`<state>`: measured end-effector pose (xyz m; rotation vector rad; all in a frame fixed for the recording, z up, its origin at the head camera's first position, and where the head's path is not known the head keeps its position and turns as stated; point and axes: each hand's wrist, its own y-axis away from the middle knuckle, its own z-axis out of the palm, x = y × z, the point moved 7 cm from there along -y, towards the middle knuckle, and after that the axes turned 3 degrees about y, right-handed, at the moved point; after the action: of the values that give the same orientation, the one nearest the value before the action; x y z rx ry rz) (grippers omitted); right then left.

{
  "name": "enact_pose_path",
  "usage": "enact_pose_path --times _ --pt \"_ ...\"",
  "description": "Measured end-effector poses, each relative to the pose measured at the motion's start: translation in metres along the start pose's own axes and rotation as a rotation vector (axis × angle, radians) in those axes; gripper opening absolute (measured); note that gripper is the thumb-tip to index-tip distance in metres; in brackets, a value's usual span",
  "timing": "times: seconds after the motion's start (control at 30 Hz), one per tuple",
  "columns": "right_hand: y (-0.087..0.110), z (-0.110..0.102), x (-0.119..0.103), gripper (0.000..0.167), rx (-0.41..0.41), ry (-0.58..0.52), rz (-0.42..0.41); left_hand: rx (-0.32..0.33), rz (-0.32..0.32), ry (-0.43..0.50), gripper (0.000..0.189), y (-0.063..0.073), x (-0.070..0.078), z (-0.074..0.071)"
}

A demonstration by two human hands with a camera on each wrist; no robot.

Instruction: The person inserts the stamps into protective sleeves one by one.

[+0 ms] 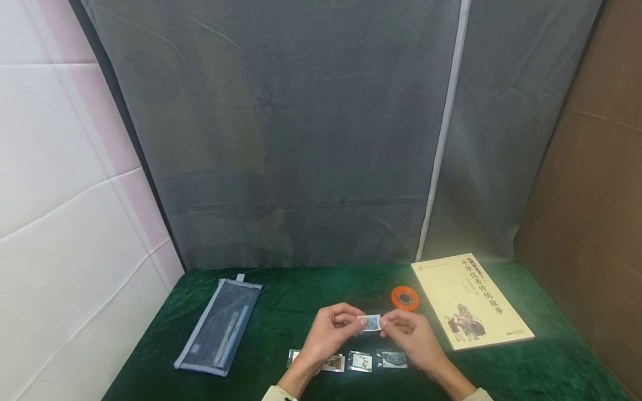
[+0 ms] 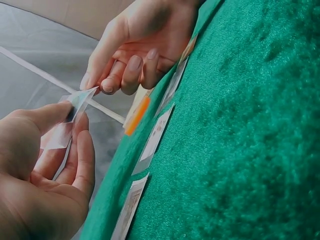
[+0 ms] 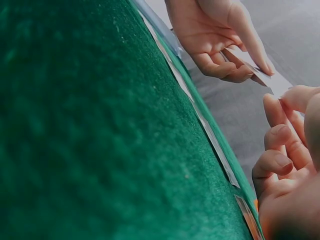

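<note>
Both hands hold a small stamp up above the table, between their fingertips. It has a white edge and a blue-green picture. My left hand pinches its left side between thumb and fingers; in the left wrist view a clear plastic sleeve shows in that hand. The right hand pinches the opposite end by a corner, its other fingers curled. Below the hands lies a row of sleeved stamps: a brown one partly behind the left wrist, a panda one and a dark grey one.
An orange ring-shaped disc lies beyond the right hand. To the right is a pale yellow book, to the left a grey mesh zip pouch with pens inside. Green cloth covers the table; a grey curtain stands behind.
</note>
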<state>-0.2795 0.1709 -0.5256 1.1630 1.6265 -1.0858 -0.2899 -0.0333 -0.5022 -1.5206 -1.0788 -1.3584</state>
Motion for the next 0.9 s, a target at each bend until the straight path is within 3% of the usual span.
enact_pose_path --times 0.9 --pt "0.0012 0.003 -0.0019 0.013 -0.027 0.009 -0.012 -0.021 -0.028 -0.002 0.024 0.0008 -0.0037 0.0028"
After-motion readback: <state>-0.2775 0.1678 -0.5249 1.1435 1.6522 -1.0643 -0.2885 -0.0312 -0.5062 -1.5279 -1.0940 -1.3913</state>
